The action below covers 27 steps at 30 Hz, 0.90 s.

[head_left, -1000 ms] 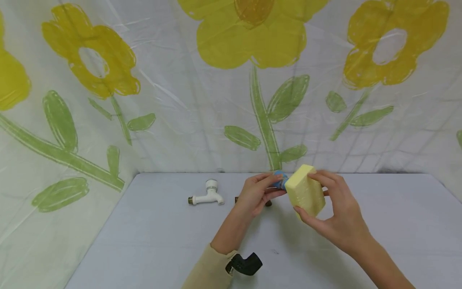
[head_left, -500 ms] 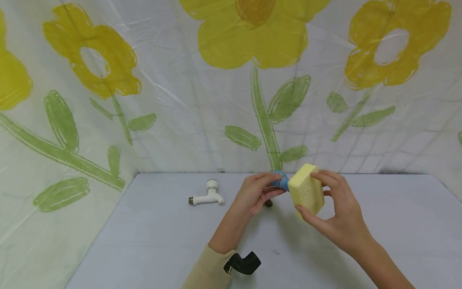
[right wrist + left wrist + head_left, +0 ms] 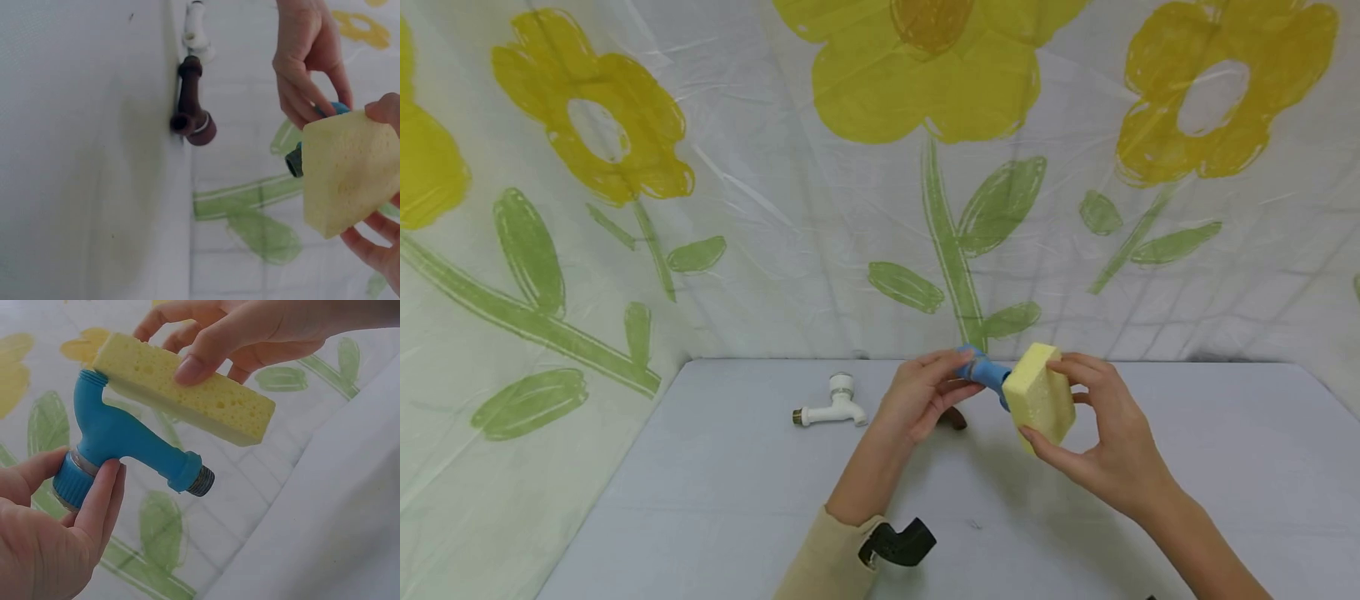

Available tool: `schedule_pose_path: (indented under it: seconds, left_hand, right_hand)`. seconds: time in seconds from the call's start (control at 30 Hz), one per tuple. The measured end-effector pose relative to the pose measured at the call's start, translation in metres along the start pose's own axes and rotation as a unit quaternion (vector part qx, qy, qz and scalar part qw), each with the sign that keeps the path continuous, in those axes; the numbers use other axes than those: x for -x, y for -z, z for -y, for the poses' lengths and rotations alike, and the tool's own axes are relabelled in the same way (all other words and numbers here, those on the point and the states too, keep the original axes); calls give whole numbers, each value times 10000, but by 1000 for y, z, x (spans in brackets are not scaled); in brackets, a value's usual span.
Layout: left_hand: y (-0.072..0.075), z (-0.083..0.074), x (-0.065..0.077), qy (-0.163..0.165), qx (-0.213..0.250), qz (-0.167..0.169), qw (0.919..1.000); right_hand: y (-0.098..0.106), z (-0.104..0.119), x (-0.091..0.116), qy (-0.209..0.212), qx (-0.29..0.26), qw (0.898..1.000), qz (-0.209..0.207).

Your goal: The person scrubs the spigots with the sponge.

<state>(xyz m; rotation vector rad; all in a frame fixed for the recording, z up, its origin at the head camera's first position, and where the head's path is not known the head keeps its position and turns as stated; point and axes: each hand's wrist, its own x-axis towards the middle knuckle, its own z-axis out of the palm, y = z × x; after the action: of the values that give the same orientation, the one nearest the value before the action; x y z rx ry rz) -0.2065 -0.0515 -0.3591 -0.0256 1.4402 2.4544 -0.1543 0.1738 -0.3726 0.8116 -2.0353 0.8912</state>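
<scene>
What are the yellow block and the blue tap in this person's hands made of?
The yellow block looks like matt sponge or foam: its surface is pitted with small holes. The blue tap seems to be smooth plastic, evenly coloured, though painted metal is possible. Its threaded end is dark grey, probably metal.

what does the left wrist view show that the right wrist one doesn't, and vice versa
Only the left wrist view shows the blue tap nearly whole, including its spout; in the right wrist view the sponge hides most of it.

Only the right wrist view shows the brown tap and the white tap.

Both show the right hand holding the yellow sponge, the left hand at the blue tap, and the flower-patterned sheet behind.
</scene>
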Motion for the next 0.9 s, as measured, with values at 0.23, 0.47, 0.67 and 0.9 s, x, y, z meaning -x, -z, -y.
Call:
schedule_pose_path:
  seconds: [0.23, 0.47, 0.67, 0.9]
  left_hand:
    - [1, -3, 0, -101, 165, -7, 9998]
    - [3, -4, 0, -111, 15, 95, 9999]
    - [1, -3, 1, -36, -88, 165, 9998]
    - [1, -1, 0, -28, -64, 107, 9999]
  right_hand:
    - [1, -1, 3, -154, -45, 9987, 478]
    - [-2, 0, 5, -170, -111, 9973, 706]
    - [-2, -3, 4, -75, -10, 9990, 444]
    - [-6, 0, 5, 96, -235, 9987, 451]
